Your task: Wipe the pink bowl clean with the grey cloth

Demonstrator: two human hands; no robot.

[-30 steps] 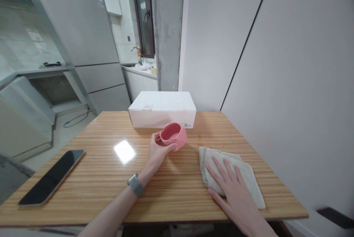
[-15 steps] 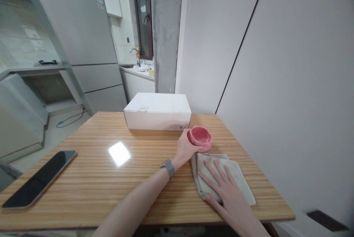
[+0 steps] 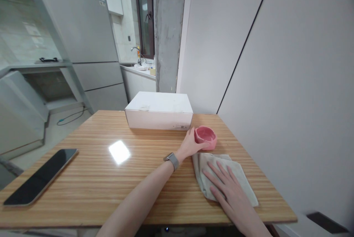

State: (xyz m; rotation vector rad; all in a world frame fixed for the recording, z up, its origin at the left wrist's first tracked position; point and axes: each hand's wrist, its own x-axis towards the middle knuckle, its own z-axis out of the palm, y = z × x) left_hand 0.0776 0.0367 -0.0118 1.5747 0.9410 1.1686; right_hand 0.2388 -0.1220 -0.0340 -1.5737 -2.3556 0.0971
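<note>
A small pink bowl (image 3: 206, 139) stands at the right side of the table, just beyond a folded cloth. My left hand (image 3: 190, 144), with a grey-banded watch (image 3: 172, 160) on its wrist, grips the bowl's left side, thumb toward me and fingers behind. The bowl looks upright on the wood. On the grey-beige cloth (image 3: 243, 183) my right hand (image 3: 229, 189) lies flat, palm down with its fingers spread. The cloth is folded in layers, its far edge close to the bowl.
A white box (image 3: 159, 115) sits at the far edge of the wooden table (image 3: 91, 178). At the left lies a dark phone-shaped slab (image 3: 41, 178). A white wall (image 3: 276, 93) runs along the right. Behind are a fridge (image 3: 91, 34) and a sink faucet (image 3: 137, 52).
My left hand has moved the pink bowl slightly right and lower, from a slight tilt to level on the table. My right hand stays flat on the cloth.
</note>
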